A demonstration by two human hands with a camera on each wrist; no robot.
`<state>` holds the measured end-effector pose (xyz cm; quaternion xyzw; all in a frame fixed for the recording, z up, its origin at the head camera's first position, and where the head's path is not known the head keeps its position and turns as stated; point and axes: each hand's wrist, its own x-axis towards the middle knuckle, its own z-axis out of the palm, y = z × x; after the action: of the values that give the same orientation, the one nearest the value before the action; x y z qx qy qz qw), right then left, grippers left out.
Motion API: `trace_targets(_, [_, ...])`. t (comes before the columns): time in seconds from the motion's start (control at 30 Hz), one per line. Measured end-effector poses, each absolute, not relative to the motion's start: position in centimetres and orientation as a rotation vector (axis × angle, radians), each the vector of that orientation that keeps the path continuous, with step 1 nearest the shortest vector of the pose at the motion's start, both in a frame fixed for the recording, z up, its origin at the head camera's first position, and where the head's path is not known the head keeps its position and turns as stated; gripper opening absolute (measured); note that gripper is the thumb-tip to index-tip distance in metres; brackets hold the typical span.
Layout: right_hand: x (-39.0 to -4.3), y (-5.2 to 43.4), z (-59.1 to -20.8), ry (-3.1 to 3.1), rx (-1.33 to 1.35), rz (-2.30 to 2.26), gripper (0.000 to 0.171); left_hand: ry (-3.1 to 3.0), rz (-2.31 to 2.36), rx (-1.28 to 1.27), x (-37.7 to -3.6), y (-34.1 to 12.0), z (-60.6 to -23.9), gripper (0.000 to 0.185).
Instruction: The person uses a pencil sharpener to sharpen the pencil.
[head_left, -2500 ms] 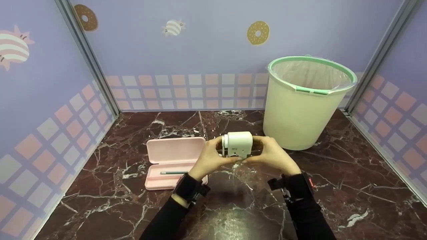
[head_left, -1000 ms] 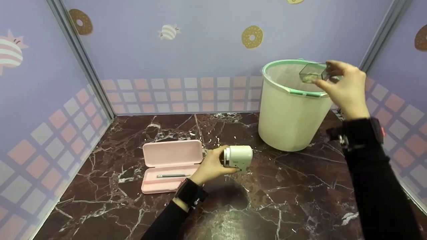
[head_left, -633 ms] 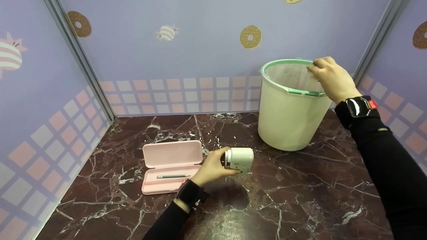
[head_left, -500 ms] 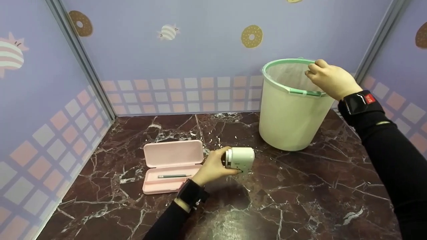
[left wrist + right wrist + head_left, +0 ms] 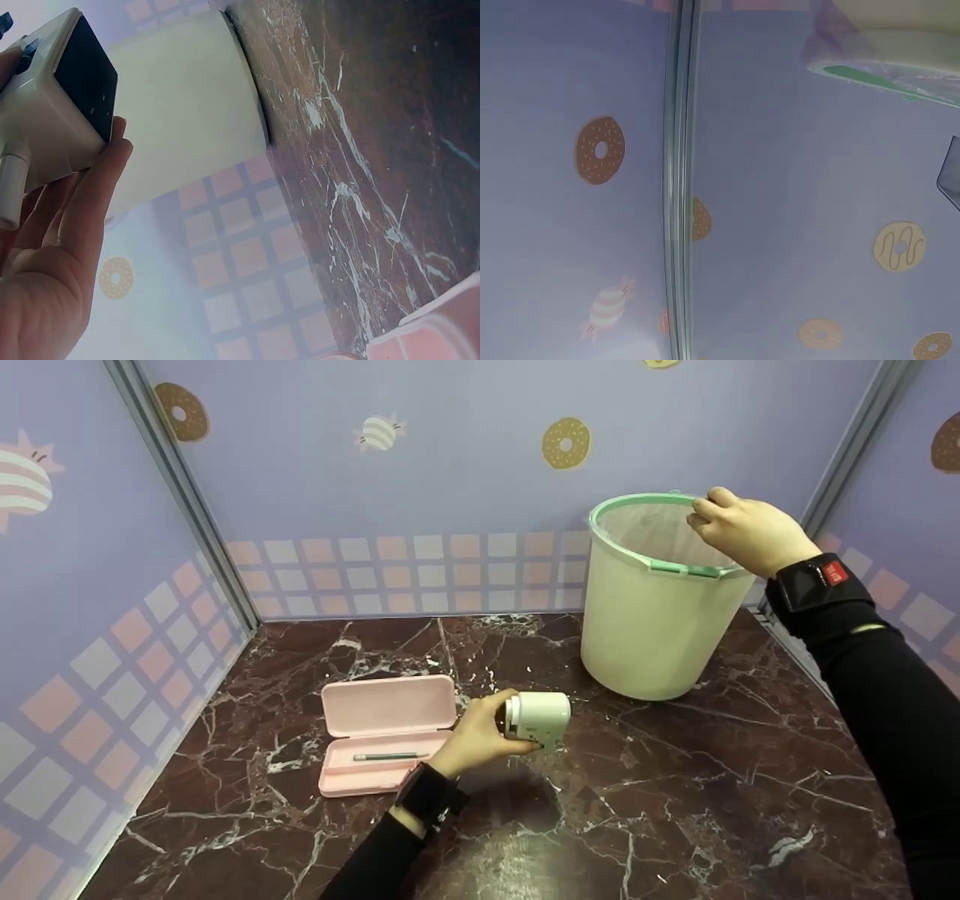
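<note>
My left hand (image 5: pixel 480 739) grips a white pencil sharpener (image 5: pixel 544 716) from its left side, above the dark marbled table. The left wrist view shows the sharpener (image 5: pixel 45 105) with its dark end and a white knob-like part, fingers (image 5: pixel 86 202) along its side. Over the mouth of a trash bin (image 5: pixel 652 622) my right hand (image 5: pixel 754 532) is turned back-side up with curled fingers. The clear shavings tray it holds is hidden behind the hand in the head view; only a corner of the tray (image 5: pixel 952 176) shows in the right wrist view.
The bin has a green rim and a clear liner. A pink pencil case (image 5: pixel 386 709) lies open at left, with a pencil (image 5: pixel 390 756) inside. White bits are scattered on the table (image 5: pixel 675 810) behind the sharpener. Patterned walls (image 5: pixel 420 472) enclose the back and sides.
My right hand left the sharpener, carried the clear tray with shavings to the bin, and turned it over there. The left hand kept holding the sharpener, slightly lower in view.
</note>
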<state>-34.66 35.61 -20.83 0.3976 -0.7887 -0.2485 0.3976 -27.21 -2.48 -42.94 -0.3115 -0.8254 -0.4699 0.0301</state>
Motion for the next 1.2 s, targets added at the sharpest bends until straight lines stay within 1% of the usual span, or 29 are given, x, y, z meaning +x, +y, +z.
trace_targets(0.27, [-34.6, 35.9, -20.9, -2.033, 0.983, -0.620, 0.022, -2.548, -1.454, -0.962, -27.2, -2.5, -42.9, 0.061])
trace_targets(0.5, [-34.1, 35.6, -21.1, -2.174, 0.925, -0.557, 0.034, -2.540, -1.451, -0.968, -27.3, -2.5, -42.9, 0.060])
trace_targets(0.6, [-33.8, 35.3, -21.3, -2.264, 0.869, -0.418, 0.038, -2.541, -1.439, -0.970, -27.3, -2.5, -43.0, 0.061])
trace_targets(0.8, [-33.5, 34.8, -21.7, -2.300, 0.720, -0.174, 0.038, -2.545, -1.447, -0.967, -27.3, -2.6, -43.0, 0.063])
trace_targets(1.0, [-33.3, 34.5, -22.5, -2.304, 0.622, 0.013, 0.049, -2.530, -1.454, -0.974, -27.4, -2.7, -43.1, 0.062])
trace_targets(1.2, [-32.4, 33.1, -23.9, -2.256, 0.506, 0.493, 0.051, -2.537, -1.478, -0.964, -27.4, -2.7, -43.1, 0.063])
